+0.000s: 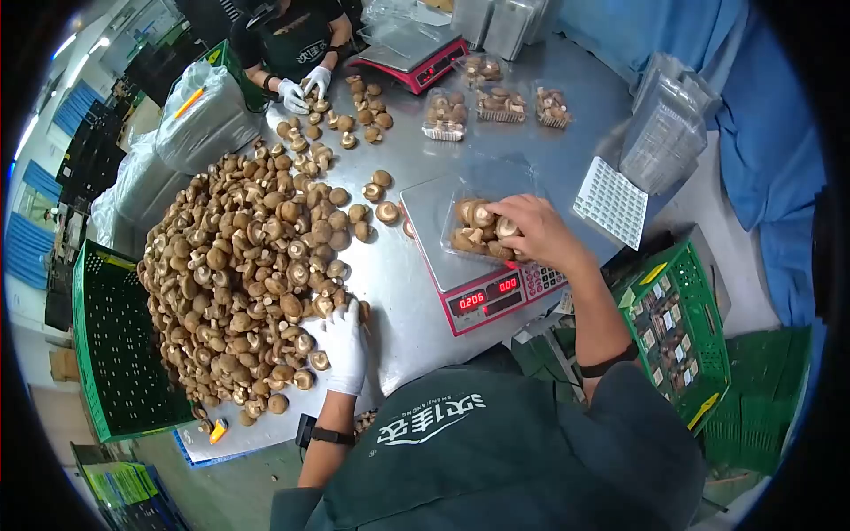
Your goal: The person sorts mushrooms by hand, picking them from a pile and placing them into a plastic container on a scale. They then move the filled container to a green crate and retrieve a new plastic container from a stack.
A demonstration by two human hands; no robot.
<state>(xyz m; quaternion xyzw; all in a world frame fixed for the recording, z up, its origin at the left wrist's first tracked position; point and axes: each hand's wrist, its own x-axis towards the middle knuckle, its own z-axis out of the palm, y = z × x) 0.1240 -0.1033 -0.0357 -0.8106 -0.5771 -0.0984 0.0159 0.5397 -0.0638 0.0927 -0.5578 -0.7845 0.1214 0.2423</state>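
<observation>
My left hand (343,347), in a white glove, reaches to the near right edge of a big heap of brown shiitake mushrooms (235,265). Its fingers are closed around a mushroom at the heap's edge, partly hidden by the glove. My bare right hand (538,230) is over a clear plastic box (449,239) on a red-trimmed weighing scale (427,232). Thumb and fingers pinch a mushroom (507,227) at the box's right side. More mushrooms lie in the box. Red digits on the display (472,300) read 0.206 and 0.00.
Across the table a co-worker's gloved hands (304,93) handle mushrooms near a second scale (416,57). Filled boxes (444,115) stand at the back. Stacked empty boxes (664,124) and a label sheet (611,202) lie right. Green crates (119,354) flank the table.
</observation>
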